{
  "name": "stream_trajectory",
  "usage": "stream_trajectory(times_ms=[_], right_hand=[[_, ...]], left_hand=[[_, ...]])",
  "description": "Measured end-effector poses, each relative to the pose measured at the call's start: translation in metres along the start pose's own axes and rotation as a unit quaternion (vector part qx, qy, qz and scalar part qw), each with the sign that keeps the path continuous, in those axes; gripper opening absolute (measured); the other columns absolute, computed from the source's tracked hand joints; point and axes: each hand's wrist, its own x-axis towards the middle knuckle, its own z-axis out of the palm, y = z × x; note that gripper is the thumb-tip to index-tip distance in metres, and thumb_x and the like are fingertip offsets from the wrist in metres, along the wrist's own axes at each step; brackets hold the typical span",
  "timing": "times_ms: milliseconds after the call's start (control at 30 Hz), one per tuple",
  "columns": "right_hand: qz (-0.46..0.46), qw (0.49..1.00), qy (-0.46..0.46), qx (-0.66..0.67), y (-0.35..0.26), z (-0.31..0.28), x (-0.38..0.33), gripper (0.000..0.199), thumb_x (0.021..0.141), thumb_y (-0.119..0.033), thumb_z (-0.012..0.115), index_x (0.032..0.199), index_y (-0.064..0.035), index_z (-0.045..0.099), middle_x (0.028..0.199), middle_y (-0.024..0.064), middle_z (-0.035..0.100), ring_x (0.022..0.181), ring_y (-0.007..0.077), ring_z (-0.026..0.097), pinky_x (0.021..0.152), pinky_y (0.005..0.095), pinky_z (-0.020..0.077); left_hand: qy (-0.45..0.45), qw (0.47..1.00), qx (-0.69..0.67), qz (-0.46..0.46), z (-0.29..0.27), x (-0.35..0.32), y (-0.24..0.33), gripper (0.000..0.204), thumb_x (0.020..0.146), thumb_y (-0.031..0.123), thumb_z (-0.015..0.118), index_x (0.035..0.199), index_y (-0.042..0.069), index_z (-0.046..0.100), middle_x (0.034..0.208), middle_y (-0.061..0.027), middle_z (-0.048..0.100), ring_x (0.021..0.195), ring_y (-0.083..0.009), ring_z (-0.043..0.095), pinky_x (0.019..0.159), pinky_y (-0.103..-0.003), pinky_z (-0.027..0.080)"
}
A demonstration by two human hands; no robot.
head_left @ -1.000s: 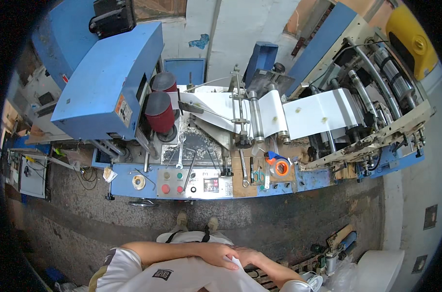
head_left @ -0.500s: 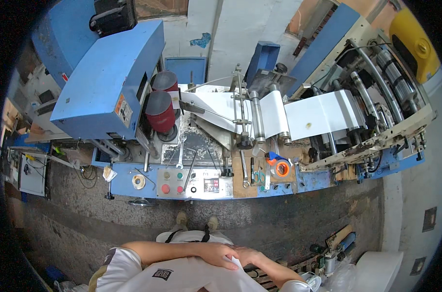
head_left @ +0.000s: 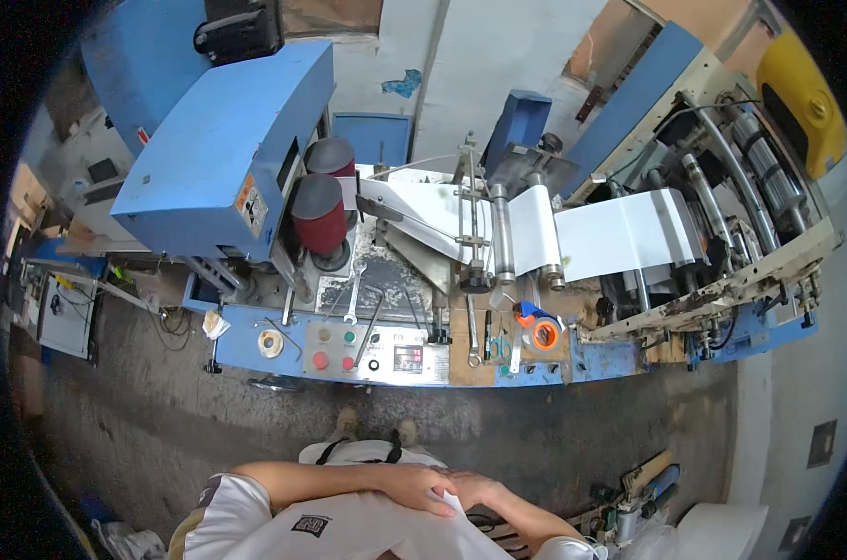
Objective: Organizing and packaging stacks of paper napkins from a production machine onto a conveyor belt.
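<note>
Two hands, left hand over right hand, rest folded at six o'clock on a white shirt, gripping nothing. At twelve o'clock, two dark red rollers stand beside one white paper web.

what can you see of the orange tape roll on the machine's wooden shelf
The orange tape roll is a small ring with a pale hollow core, lying flat on the worn wooden shelf at the front of the blue machine. It looks like glossy plastic tape, partly used. A blue object lies just behind it, touching or nearly so, and scissors with teal handles lie to its left. The white paper web runs over rollers above it. No hand touches it.
</note>
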Motion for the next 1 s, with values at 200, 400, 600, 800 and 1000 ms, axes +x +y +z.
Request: stream_trajectory(times_ms=[200,400,600,800,1000], right_hand=[[-0.008,1.000,-0.022,0.002,0.008,-0.008,-0.003,0.058,0.055,-0.033,0.086,0.105,-0.0109,0.066,0.126,0.0197,0.059,0.114,0.0369,0.058,0.094,0.0464,0.0474],[0.060,0.974,-0.200,0.084,0.046,-0.046,0.014,0.069,0.050,-0.030,0.089,0.111,-0.0078,0.065,0.106,0.0178,0.070,0.102,0.0338,0.066,0.083,0.0392,0.0513],[0.170,0.939,0.296,-0.047,0.095,-0.058,0.052,0.081,0.081,-0.044,0.074,0.142,-0.0008,0.044,0.131,0.0276,0.057,0.121,0.0416,0.056,0.100,0.0452,0.0467],[0.179,0.951,0.243,0.071,0.119,-0.014,0.092,0.053,0.081,-0.045,0.073,0.110,-0.0006,0.066,0.106,0.0211,0.069,0.097,0.0350,0.066,0.085,0.0426,0.0506],[0.255,0.906,0.308,0.140,0.197,0.113,0.075,0.054,0.080,-0.048,0.074,0.103,0.0005,0.070,0.092,0.0197,0.071,0.084,0.0297,0.067,0.076,0.0421,0.0522]], left_hand=[[0.030,0.999,-0.023,0.001,0.005,0.007,0.005,0.070,0.092,0.053,0.061,0.137,-0.001,0.052,0.119,-0.0195,0.065,0.114,-0.0316,0.061,0.097,-0.037,0.047],[0.075,0.994,-0.063,-0.049,0.024,0.017,0.003,0.070,0.092,0.054,0.062,0.135,0.001,0.053,0.114,-0.0167,0.067,0.110,-0.0293,0.063,0.093,-0.036,0.049],[0.120,0.984,-0.089,-0.092,0.044,0.016,0.000,0.069,0.092,0.056,0.061,0.135,0.002,0.054,0.112,-0.0137,0.068,0.106,-0.0272,0.064,0.092,-0.035,0.049],[0.140,0.983,-0.061,-0.098,0.059,0.002,-0.004,0.069,0.091,0.060,0.060,0.133,0.006,0.057,0.109,-0.0152,0.068,0.103,-0.0287,0.065,0.090,-0.036,0.050],[0.131,0.988,0.011,-0.081,0.086,-0.045,-0.009,0.066,0.088,0.062,0.063,0.128,0.010,0.062,0.098,-0.0147,0.066,0.094,-0.0279,0.065,0.081,-0.037,0.050]])
